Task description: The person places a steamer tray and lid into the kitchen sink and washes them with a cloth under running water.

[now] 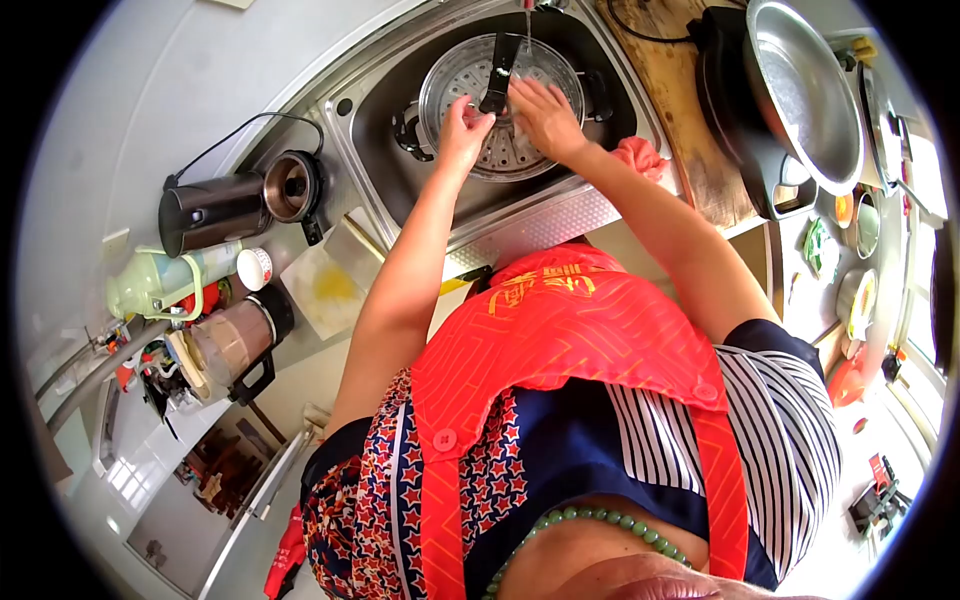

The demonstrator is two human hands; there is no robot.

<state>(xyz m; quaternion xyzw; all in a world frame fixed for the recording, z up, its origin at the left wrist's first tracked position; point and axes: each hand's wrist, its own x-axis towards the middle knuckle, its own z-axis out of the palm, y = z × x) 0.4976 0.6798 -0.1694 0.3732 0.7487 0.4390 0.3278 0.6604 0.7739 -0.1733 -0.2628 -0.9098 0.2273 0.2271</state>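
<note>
A steel steamer pot [437,90] with a perforated bottom and black side handles sits in the sink [365,150]. Over it is a long, flat black piece [503,65], handle-like, whose exact kind I cannot make out. My left hand [466,133] pinches near its lower end, thumb and forefinger close together. On its other side lies my right hand [545,118], fingers stretched out, seemingly touching the piece's edge. Water runs from the tap [529,8] down beside the right fingers. What is under the right palm stays hidden.
A pink cloth [640,157] lies on the sink's right edge, beside a wooden board [668,75]. Further right, a large steel bowl [808,95] leans on a black appliance. At left stand an electric kettle [212,213], a blender jug [235,345] and a paper cup [254,268].
</note>
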